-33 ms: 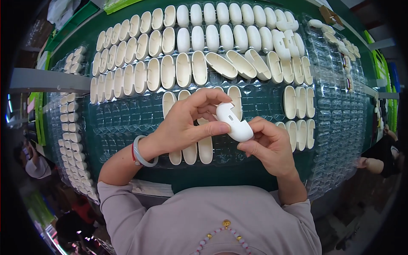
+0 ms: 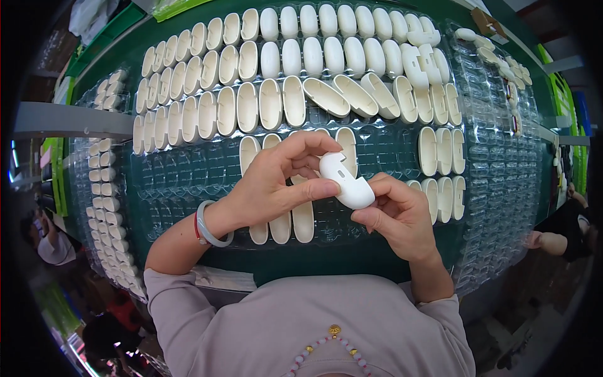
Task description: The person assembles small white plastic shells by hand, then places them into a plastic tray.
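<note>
A glossy white plastic shell (image 2: 355, 192), rounded at its ends, is tilted between my two hands over the tray. It has a wide cutout on one long side and a small slot in its face. My left hand (image 2: 279, 179) grips its upper end, thumb on the near face and fingers curled behind. At the lower right end, the fingertips of my right hand (image 2: 399, 213) pinch the shell. Below and behind my left hand stand several hollow cream shells (image 2: 303, 221), partly hidden by it. Another open shell (image 2: 346, 147) sits just beyond the held one.
Rows of open cream shells (image 2: 227, 110) and white shells with the outside up (image 2: 312, 56) fill the far part of the clear plastic tray (image 2: 182, 179). More shells (image 2: 444, 151) sit at the right. Further clear trays (image 2: 499, 188) flank it. A grey metal bar (image 2: 69, 119) juts in from the left.
</note>
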The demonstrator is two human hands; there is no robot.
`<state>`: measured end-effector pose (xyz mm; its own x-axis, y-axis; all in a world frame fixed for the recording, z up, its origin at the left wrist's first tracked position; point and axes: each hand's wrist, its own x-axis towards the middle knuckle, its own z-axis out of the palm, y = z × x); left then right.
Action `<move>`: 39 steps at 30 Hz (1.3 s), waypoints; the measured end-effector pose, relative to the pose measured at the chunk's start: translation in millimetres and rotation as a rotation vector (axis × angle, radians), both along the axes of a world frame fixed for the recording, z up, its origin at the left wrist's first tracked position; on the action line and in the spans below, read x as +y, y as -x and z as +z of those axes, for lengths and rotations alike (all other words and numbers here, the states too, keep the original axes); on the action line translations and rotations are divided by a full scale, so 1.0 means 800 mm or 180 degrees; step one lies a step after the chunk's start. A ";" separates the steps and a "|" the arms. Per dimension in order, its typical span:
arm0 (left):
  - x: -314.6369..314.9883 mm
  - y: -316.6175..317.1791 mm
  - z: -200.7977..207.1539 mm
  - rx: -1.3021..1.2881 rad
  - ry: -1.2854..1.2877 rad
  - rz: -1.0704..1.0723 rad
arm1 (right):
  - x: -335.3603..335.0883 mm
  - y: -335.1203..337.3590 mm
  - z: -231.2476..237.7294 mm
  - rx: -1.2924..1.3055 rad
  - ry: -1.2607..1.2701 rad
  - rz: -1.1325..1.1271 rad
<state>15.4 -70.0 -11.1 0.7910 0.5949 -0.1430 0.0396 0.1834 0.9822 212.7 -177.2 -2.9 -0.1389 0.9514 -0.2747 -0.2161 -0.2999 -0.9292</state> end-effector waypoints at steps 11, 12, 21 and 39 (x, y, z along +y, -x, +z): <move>-0.001 -0.002 -0.014 0.0108 -0.0861 -0.0178 | 0.003 0.004 -0.008 -0.0033 -0.0332 -0.0291; 0.003 0.000 -0.022 0.0197 -0.0775 -0.0228 | 0.006 0.003 -0.019 -0.0001 -0.0219 -0.0259; 0.002 0.011 -0.045 0.0539 -0.1207 -0.0058 | 0.021 0.009 -0.052 -0.0069 -0.0782 -0.0210; 0.005 0.011 -0.041 0.0519 -0.2497 0.0080 | 0.037 0.020 -0.080 -0.0151 -0.1194 -0.0260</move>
